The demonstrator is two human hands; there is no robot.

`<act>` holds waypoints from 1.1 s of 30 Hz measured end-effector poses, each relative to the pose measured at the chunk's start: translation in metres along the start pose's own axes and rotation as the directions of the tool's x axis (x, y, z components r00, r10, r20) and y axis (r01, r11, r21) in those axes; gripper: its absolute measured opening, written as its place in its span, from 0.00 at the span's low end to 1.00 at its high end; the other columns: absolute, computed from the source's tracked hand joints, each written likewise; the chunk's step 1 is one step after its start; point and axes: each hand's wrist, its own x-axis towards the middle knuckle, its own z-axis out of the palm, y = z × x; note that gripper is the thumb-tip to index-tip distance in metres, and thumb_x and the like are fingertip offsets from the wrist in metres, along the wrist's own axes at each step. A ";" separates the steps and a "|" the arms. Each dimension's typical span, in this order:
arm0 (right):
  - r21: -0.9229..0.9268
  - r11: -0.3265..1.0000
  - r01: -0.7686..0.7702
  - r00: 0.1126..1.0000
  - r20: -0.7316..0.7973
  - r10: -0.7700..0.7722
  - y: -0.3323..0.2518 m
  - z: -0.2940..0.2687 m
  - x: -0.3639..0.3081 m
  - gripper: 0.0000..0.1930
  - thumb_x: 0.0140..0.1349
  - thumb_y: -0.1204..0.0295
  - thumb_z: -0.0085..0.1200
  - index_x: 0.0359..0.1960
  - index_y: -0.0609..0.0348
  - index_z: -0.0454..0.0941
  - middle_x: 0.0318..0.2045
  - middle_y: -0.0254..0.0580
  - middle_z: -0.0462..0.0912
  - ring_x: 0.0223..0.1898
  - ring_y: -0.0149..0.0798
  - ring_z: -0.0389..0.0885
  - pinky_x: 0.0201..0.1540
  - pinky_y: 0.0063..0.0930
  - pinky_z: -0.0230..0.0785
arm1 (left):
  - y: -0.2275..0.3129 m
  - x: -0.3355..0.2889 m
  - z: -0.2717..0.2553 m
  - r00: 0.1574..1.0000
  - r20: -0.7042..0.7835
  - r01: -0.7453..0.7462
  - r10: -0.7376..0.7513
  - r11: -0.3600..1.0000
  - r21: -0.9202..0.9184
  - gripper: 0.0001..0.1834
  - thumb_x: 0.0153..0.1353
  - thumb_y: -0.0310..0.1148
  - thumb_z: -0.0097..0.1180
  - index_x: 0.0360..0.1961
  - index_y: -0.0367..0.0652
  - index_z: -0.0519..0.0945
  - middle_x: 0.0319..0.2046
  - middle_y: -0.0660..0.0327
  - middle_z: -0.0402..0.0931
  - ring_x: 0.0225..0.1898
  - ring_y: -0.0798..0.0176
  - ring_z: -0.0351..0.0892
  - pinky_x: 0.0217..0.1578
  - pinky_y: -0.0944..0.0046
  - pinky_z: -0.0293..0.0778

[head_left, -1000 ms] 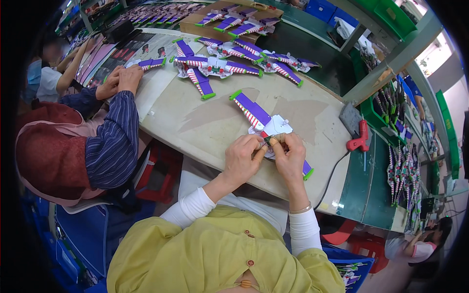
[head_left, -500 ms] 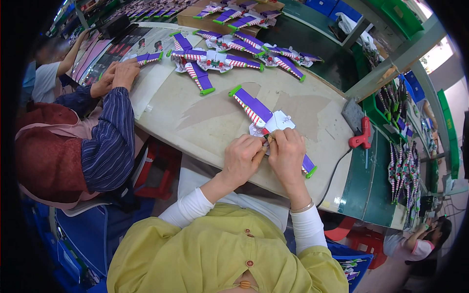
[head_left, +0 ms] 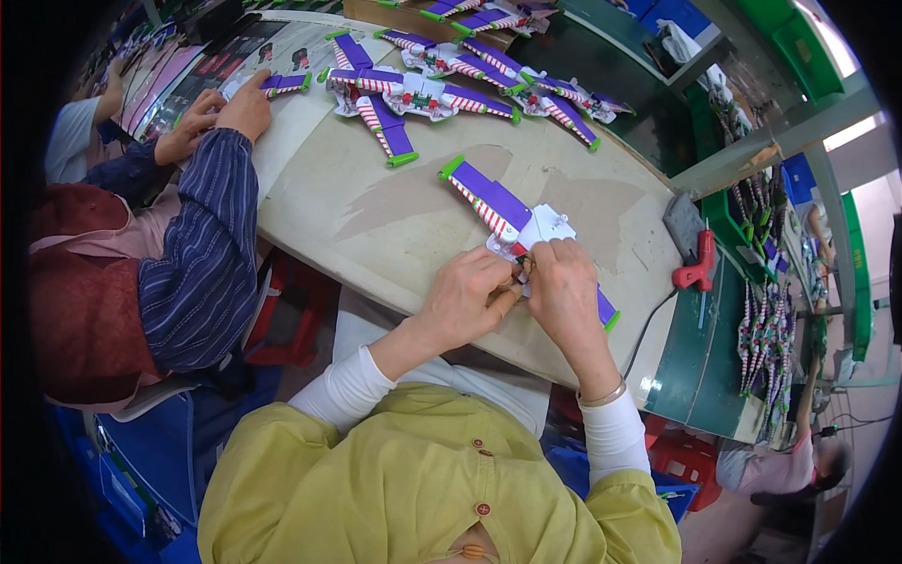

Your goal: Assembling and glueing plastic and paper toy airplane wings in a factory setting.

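Purple and white, the winged toy (head_left: 493,202) lies on the surface (head_left: 315,221); left of it, a co-worker's hands (head_left: 247,111), overlapping a second ago, now show slightly apart. The left hand (head_left: 467,296) and right hand (head_left: 566,291) are narrowed, pinching at the toy's middle; fingers hide the exact spot. Bare room opens to the toy's left; the near edge runs close below it. One red glue gun (head_left: 696,268) sits right of it; at least three other winged toys (head_left: 413,96) lie beyond.
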 end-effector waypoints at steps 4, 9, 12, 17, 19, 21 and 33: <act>0.078 0.995 -0.063 0.998 -0.024 0.065 -0.001 -0.001 -0.008 0.05 0.52 0.78 0.56 0.26 0.63 0.71 0.25 0.50 0.74 0.31 0.49 0.73 0.37 0.42 0.66 | 0.006 0.004 -0.001 0.949 -0.029 0.292 -0.314 0.909 -0.296 0.10 0.49 0.27 0.67 0.28 0.37 0.76 0.33 0.56 0.79 0.36 0.55 0.77 0.37 0.58 0.72; 0.114 0.987 -0.111 0.993 -0.024 0.114 -0.001 -0.003 -0.011 0.05 0.52 0.78 0.56 0.27 0.64 0.72 0.26 0.50 0.74 0.32 0.49 0.72 0.36 0.42 0.65 | -0.009 0.025 0.011 0.950 -0.288 0.152 -0.122 0.985 0.082 0.14 0.48 0.37 0.69 0.25 0.39 0.77 0.50 0.54 0.73 0.50 0.52 0.69 0.48 0.55 0.63; 0.269 0.950 -0.161 0.982 -0.048 0.180 0.004 -0.002 -0.017 0.06 0.51 0.78 0.59 0.28 0.65 0.74 0.27 0.49 0.74 0.33 0.49 0.72 0.36 0.42 0.64 | -0.006 0.027 0.015 0.953 -0.289 0.148 -0.089 0.970 0.191 0.15 0.49 0.37 0.69 0.21 0.39 0.77 0.52 0.55 0.74 0.51 0.51 0.68 0.50 0.55 0.62; 0.433 0.886 -0.164 0.968 -0.100 0.228 0.012 0.004 -0.018 0.07 0.49 0.78 0.61 0.31 0.62 0.79 0.26 0.47 0.72 0.33 0.49 0.71 0.37 0.41 0.64 | -0.021 0.031 0.023 0.906 -0.307 0.269 -0.291 0.956 -0.114 0.17 0.54 0.40 0.65 0.15 0.41 0.79 0.53 0.58 0.75 0.54 0.53 0.68 0.55 0.54 0.57; 0.455 0.879 -0.143 0.968 -0.122 0.221 0.014 0.008 -0.020 0.07 0.49 0.78 0.61 0.32 0.61 0.79 0.26 0.46 0.72 0.33 0.48 0.71 0.38 0.40 0.64 | -0.019 0.031 0.023 0.908 -0.268 0.297 -0.322 0.946 -0.129 0.18 0.52 0.41 0.66 0.14 0.41 0.78 0.54 0.58 0.75 0.55 0.53 0.67 0.57 0.54 0.57; 0.457 0.878 -0.141 0.964 -0.136 0.226 0.015 0.012 -0.023 0.07 0.49 0.78 0.61 0.30 0.62 0.78 0.27 0.45 0.72 0.33 0.47 0.71 0.38 0.40 0.63 | -0.018 0.030 0.025 0.932 -0.295 0.230 -0.211 0.973 0.031 0.19 0.50 0.42 0.68 0.14 0.41 0.78 0.55 0.58 0.75 0.55 0.53 0.68 0.57 0.54 0.57; 0.247 0.969 -0.020 0.970 -0.231 0.079 0.016 0.017 -0.020 0.05 0.45 0.80 0.56 0.25 0.63 0.74 0.27 0.46 0.71 0.35 0.47 0.70 0.40 0.38 0.61 | -0.020 0.035 0.023 0.958 -0.178 0.221 -0.224 0.975 -0.039 0.18 0.48 0.32 0.67 0.13 0.35 0.71 0.61 0.43 0.69 0.53 0.43 0.71 0.55 0.51 0.65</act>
